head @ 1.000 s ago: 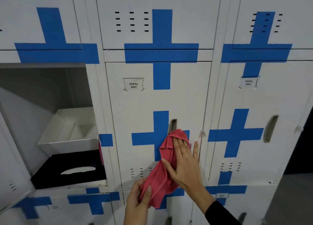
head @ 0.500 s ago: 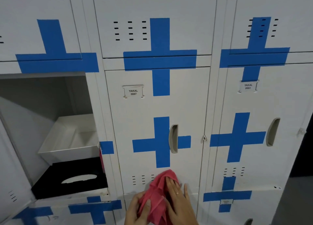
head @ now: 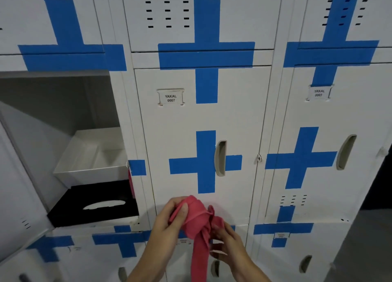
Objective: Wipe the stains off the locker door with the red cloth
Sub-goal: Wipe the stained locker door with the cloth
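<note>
Both hands (head: 167, 224) bunching red cloth (head: 198, 222) before locker door (head: 203, 116).

The right hand (head: 230, 242) is no longer pressing the red cloth (head: 196, 220) flat on the locker door (head: 191, 116); both hands are now bunching it in front, left hand (head: 169, 224) gripping the top.

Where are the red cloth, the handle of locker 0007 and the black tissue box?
red cloth (head: 196, 220): head view, on the bunched upper part.
locker 0007 handle (head: 220, 157): head view, middle of the recessed grip.
black tissue box (head: 70, 212): head view, top face left of the slot.
</note>
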The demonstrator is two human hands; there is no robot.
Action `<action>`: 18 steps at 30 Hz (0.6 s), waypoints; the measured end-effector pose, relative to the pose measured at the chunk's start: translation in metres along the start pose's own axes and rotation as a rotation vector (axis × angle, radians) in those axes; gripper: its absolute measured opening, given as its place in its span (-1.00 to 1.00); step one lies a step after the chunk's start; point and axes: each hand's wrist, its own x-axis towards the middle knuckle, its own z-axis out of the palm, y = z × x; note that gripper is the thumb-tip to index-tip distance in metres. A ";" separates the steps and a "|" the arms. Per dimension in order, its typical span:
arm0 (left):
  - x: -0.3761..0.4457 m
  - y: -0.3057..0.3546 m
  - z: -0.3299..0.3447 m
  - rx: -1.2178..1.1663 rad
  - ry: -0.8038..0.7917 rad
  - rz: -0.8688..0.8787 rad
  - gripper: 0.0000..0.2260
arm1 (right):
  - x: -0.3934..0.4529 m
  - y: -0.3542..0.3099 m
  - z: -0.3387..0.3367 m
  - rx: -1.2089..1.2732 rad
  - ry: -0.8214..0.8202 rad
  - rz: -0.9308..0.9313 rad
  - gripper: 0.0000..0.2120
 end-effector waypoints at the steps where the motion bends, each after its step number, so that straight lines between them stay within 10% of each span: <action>1: 0.001 0.002 -0.001 -0.035 -0.016 -0.013 -0.79 | -0.002 0.002 0.000 -0.014 0.004 0.010 -0.57; 18: 0.014 0.016 -0.022 -0.136 0.082 -0.146 -0.78 | -0.026 -0.033 -0.036 0.052 -0.110 0.055 -0.51</action>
